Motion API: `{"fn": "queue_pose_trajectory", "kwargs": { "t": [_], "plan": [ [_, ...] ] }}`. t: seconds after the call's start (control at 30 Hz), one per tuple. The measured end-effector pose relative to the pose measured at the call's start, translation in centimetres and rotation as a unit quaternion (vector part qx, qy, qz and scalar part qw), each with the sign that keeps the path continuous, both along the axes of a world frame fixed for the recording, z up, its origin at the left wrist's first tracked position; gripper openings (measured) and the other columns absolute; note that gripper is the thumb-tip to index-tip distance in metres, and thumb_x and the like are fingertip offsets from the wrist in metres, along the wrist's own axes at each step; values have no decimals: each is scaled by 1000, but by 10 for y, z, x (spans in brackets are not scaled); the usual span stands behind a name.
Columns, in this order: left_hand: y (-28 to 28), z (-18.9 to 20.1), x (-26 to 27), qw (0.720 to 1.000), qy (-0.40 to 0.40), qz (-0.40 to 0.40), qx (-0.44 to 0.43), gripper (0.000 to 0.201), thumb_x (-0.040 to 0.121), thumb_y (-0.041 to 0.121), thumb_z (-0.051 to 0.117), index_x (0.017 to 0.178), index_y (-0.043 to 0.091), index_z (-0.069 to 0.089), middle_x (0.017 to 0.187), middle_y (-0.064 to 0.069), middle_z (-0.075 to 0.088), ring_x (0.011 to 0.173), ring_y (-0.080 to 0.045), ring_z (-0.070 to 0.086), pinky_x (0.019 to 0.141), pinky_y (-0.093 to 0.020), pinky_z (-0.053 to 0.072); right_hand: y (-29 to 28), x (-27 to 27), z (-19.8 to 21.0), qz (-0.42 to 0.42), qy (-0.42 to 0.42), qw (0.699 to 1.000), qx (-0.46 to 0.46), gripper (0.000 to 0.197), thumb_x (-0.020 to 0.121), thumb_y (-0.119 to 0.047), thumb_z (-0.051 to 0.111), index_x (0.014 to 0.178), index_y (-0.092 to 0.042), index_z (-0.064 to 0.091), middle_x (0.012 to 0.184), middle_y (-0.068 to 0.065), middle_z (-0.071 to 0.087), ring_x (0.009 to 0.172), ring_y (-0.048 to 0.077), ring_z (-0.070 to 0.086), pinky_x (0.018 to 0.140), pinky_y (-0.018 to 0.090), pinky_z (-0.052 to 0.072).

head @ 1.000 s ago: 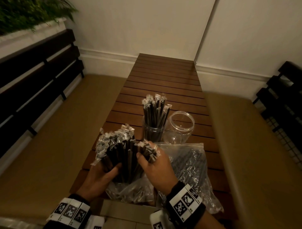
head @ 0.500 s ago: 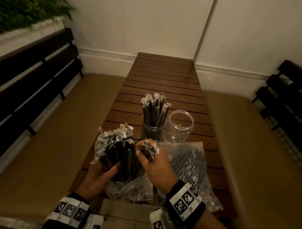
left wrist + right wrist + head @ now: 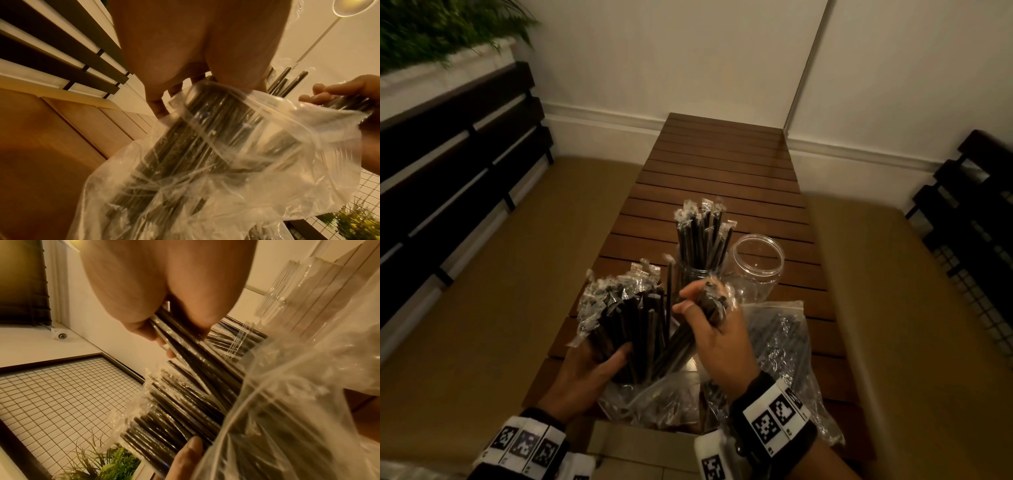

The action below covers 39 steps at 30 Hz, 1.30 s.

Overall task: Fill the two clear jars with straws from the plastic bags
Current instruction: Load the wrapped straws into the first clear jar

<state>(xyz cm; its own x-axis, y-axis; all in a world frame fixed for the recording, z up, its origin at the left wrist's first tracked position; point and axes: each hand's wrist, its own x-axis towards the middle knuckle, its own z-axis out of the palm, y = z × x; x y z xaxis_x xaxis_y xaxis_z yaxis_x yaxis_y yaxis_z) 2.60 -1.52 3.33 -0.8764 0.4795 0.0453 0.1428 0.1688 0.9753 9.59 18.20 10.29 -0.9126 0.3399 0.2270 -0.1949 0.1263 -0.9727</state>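
Straws (image 3: 690, 337) gripped in the right hand (image 3: 717, 337) should lift clear while the left hand (image 3: 585, 371) clamps the bagged bundle (image 3: 625, 315) steady.

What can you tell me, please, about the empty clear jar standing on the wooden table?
The empty clear plastic jar is round, wide-mouthed and lidless, with a ribbed neck under its rim. It stands upright on the slatted brown wooden table, close beside the clear jar of black wrapped straws on its left; whether they touch is unclear. A clear plastic bag of straws lies just in front. Neither hand touches it.
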Motion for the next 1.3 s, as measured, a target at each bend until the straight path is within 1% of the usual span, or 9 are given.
{"fn": "queue_pose_trajectory", "kwargs": {
  "t": [0.07, 0.27, 0.4, 0.53, 0.67, 0.77, 0.93, 1.2, 1.3],
  "plan": [
    [0, 0, 0, 1000, -4, -4, -2, 30, 87, 38, 66, 117, 33, 66, 112, 15, 72, 104, -5, 69, 89, -34, 58, 1, 0, 4, -10, 13, 1000, -13, 11, 94, -12, 62, 99, -22, 61, 82, 11, 62, 81, 39, 65, 78, 61, 56],
    [0, 3, 1, 1000, 9, -4, -6, 26, 84, 45, 69, 108, 56, 64, 111, 23, 71, 104, 1, 67, 83, -16, 56, 6, -5, -10, 10, -59, 997, -40, 42, 92, -9, 68, 125, -30, 53, 66, -16, 61, 64, -3, 61, 68, 18, 54],
    [4, 3, 3, 1000, 7, -4, -19, 34, 91, 13, 63, 112, 39, 65, 107, 28, 70, 101, 4, 67, 79, -9, 54, 4, -12, -26, 0, -114, 993, 3, 31, 90, -20, 72, 115, -36, 62, 77, -9, 62, 76, 6, 65, 74, 23, 57],
    [3, 2, 2, 1000, -7, -10, -19, 32, 92, 13, 61, 122, 24, 63, 114, 18, 71, 105, -3, 68, 84, -18, 57, 2, -21, -32, -34, -138, 990, 11, 21, 88, -28, 73, 105, -37, 64, 91, -10, 69, 87, 7, 68, 77, 25, 58],
    [3, 2, 3, 1000, 1, 2, -21, 32, 92, 11, 62, 120, 26, 63, 113, 20, 70, 101, -1, 69, 81, -18, 58, -2, -28, -33, -56, -162, 985, 16, 43, 80, -42, 72, 118, -46, 55, 113, -3, 69, 102, 13, 69, 88, 37, 60],
    [3, 1, 2, 1000, 11, -2, -27, 32, 92, 11, 61, 122, 23, 62, 112, 19, 70, 102, -1, 69, 81, -17, 58, -3, -28, -31, -20, -169, 985, -20, 38, 91, -18, 70, 122, -36, 55, 100, -9, 71, 93, 8, 71, 82, 29, 60],
    [4, 3, 3, 1000, 5, -2, -25, 31, 92, 9, 62, 118, 27, 62, 111, 26, 68, 98, 5, 68, 75, -9, 54, -4, -24, -19, -29, -136, 990, -9, 7, 94, -15, 66, 101, -17, 67, 84, -10, 70, 75, -6, 65, 65, 11, 51],
    [5, 0, -1, 1000, -11, -10, -5, 32, 89, 16, 64, 120, 23, 65, 113, 14, 73, 106, -6, 69, 88, -25, 58, -2, -15, 16, -30, -65, 996, -57, 20, 98, -6, 55, 88, -21, 64, 80, -7, 66, 77, 12, 67, 85, 41, 58],
    [8, 2, -3, 1000, -19, -17, 8, 37, 88, 20, 63, 124, 26, 62, 119, 13, 70, 113, -7, 66, 94, -29, 55, 4, -13, 39, -15, -34, 999, -38, 21, 98, -3, 52, 87, -19, 61, 72, -9, 60, 67, 6, 61, 73, 30, 58]
  ]
}}
